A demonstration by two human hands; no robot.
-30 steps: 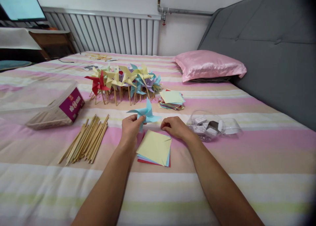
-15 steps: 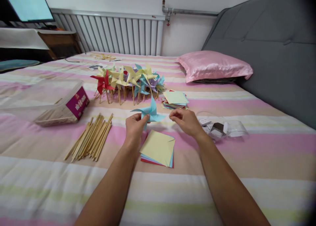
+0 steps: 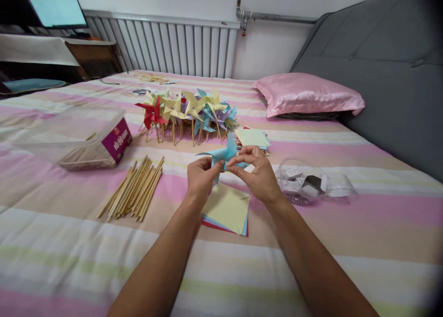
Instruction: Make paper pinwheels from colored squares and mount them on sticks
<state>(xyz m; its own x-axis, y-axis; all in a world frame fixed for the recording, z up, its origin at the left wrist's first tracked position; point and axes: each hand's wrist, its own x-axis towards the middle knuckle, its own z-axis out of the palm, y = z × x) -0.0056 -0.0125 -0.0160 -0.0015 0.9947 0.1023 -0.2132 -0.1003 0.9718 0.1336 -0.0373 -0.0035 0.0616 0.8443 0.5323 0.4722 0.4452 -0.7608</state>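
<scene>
The left hand (image 3: 201, 177) pinches a light-blue paper pinwheel (image 3: 220, 154), up between both hands. The right hand (image 3: 259, 173) touches it; its grip I can't tell. A clear plastic box (image 3: 95, 122)'s purple label (image 3: 117, 140) is too small to read.

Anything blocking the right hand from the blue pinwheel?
Nothing visible. The right hand has its fingertips right at the blue pinwheel, which the left hand pinches from the other side. The paper squares lie lower, on the bedspread.
</scene>
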